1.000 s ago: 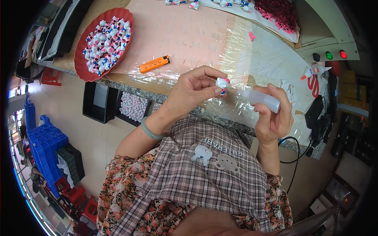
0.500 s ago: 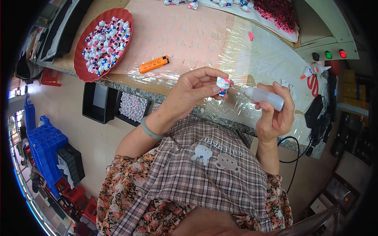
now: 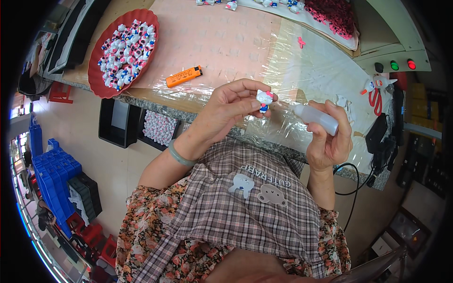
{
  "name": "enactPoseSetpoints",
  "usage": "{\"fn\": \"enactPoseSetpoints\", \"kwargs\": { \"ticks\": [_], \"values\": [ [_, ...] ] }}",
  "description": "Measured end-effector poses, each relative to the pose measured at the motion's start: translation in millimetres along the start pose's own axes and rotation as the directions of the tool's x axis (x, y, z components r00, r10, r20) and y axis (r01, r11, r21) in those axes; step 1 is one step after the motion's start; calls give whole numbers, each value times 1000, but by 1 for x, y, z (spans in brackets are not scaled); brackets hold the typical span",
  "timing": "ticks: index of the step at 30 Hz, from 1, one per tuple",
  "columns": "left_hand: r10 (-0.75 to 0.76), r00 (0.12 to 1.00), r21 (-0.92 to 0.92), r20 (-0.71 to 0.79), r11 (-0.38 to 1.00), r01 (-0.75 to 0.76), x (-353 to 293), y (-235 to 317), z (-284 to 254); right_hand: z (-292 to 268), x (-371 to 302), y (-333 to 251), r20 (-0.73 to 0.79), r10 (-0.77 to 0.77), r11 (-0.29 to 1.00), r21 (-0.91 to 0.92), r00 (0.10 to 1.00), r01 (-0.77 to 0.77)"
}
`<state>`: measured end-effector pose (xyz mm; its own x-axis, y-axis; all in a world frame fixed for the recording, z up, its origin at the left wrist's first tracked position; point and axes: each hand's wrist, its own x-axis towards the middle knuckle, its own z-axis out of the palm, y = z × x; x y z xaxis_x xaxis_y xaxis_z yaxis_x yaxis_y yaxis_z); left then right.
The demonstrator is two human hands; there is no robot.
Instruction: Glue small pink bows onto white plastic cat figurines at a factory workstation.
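Observation:
Between the thumb and fingers of my left hand (image 3: 233, 104) is a small cat figurine (image 3: 264, 101), white with a pink bow and blue clothes, held upright above the table's near edge. My right hand (image 3: 331, 134) grips a translucent squeeze bottle (image 3: 317, 119), tilted with its thin nozzle pointing left at the figurine. Whether the nozzle tip touches the figurine is too fine to tell. An orange lighter (image 3: 184, 77) lies on the plastic-covered table (image 3: 212, 47), beyond my left hand. Farther right on the table is a small pink bow piece (image 3: 301, 42).
A red scalloped bowl (image 3: 96, 70) full of similar figurines stands at the left. More figurines and a pile of dark pink pieces (image 3: 330, 18) lie at the back. Red-handled scissors (image 3: 375, 101) and a white glue bottle (image 3: 380, 84) are at the right. Black trays (image 3: 118, 123) sit below the table's edge.
The figurine in my left hand has shifted slightly left and up and turned a little. The bottle in my right hand has moved slightly left. Both grips stay the same.

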<state>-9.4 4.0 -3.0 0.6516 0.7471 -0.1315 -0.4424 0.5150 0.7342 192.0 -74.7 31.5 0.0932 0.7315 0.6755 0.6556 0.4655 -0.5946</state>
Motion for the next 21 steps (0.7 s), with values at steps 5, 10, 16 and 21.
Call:
{"fn": "enactPoseSetpoints", "kwargs": {
  "ticks": [5, 10, 16, 21],
  "values": [
    [-16, 1000, 76, -5, 997, 16, 0, 2, -1, -1, 0, -4, 36, 41, 999, 19, 999, -41],
    [-17, 1000, 82, -17, 996, 19, -1, 0, 0, -1, 1, -1, 88, 31, 999, 38, 996, -35],
    [-46, 999, 59, 13, 997, 45, 0, 1, -1, 2, -1, 2, 61, 60, 994, 91, 996, -66],
    [-33, 999, 40, 16, 999, 32, 1, -1, -1, 2, -3, 4, 2, 88, 992, 92, 996, -88]
  ]
}}
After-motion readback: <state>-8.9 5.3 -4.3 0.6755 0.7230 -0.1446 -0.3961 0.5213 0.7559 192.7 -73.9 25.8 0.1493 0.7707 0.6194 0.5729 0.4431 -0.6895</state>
